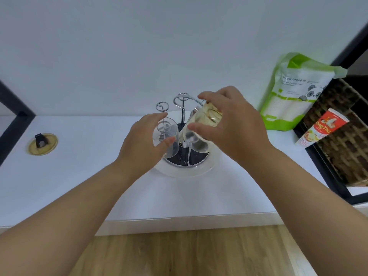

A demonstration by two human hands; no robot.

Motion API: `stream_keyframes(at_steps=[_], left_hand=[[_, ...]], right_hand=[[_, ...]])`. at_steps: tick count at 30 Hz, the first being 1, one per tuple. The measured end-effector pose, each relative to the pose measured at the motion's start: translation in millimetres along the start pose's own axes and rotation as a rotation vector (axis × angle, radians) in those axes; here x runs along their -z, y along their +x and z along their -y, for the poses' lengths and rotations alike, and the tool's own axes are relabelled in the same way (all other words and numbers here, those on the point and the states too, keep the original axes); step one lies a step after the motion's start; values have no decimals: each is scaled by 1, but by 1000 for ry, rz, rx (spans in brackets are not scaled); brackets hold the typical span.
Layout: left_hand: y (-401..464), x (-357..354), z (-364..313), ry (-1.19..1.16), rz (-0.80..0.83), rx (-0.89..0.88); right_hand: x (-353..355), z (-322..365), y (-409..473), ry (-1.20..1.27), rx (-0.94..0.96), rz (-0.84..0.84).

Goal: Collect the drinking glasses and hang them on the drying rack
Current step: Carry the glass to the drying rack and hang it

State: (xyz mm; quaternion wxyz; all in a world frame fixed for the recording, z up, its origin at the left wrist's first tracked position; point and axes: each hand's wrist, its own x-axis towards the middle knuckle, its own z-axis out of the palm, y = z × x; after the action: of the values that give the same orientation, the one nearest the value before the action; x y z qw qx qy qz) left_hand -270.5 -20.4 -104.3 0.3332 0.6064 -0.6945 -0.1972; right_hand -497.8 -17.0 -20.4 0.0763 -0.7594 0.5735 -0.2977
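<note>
While both hands work over the drying rack (180, 124) on the white worktop (79, 176), the right hand (229, 124) is the one that matters: its grip is closed round a clear glass (196, 132), tilted mouth-down toward the near left, with a chrome prong seemingly just inside the mouth. The left hand (145, 140) sits part-open, thumb touching a second clear glass (166, 136) already inverted over the left prong; a firm hold isn't evident. Both glasses are transparent and unmarked, edges hard to read against the rack's dark base.

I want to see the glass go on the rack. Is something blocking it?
Nothing visible blocks it. The right hand holds the glass tilted, mouth down, over a prong of the drying rack. The left hand is beside another glass, off to the side.
</note>
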Motion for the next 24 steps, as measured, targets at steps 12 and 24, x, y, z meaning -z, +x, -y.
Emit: stream_keyframes(at_steps=[12, 24], left_hand=[[4, 7, 1, -14, -3, 1], [5, 8, 3, -59, -18, 30]], right_hand=[[-36, 8, 3, -105, 161, 109], [-73, 10, -4, -207, 143, 179]])
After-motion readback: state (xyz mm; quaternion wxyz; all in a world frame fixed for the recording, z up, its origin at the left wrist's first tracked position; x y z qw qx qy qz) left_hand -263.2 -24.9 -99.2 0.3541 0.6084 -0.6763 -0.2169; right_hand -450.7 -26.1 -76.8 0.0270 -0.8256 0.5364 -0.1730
